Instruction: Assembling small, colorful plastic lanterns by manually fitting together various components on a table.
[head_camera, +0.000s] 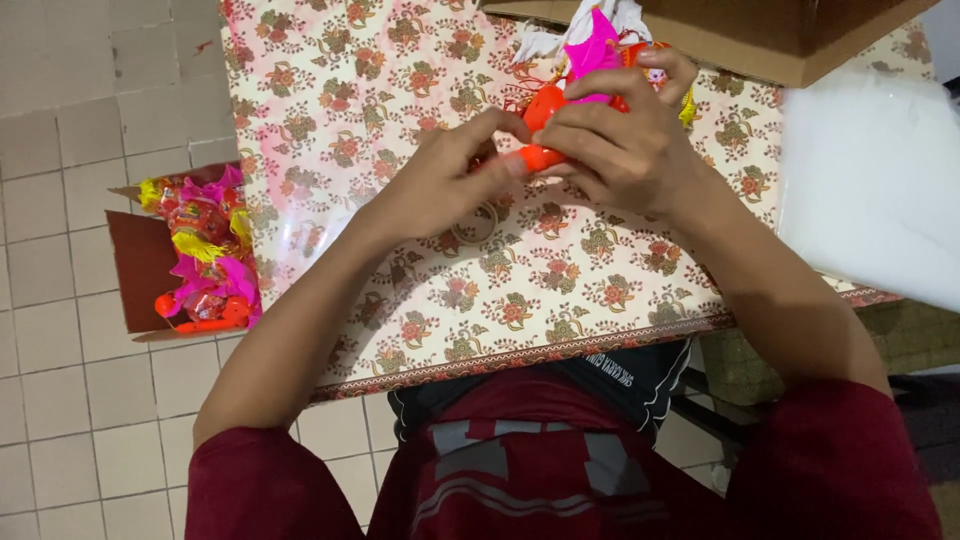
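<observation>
Both my hands meet over the flowered tablecloth (420, 300) near the far side of the table. My right hand (625, 140) grips an orange plastic toy (545, 108) with a bright pink paper frill (592, 48) at its top. My left hand (445, 180) pinches the lower orange end of the same toy with its fingertips. Part of the toy is hidden under my fingers. A small ring, maybe a rubber band (478, 225), lies on the cloth just under my left hand.
A brown cardboard box (140, 270) on the tiled floor at the left holds several similar orange, pink and yellow toys (205, 255). Another open cardboard box (760, 40) stands at the table's far edge. A white plastic sheet or bag (870, 180) covers the right side.
</observation>
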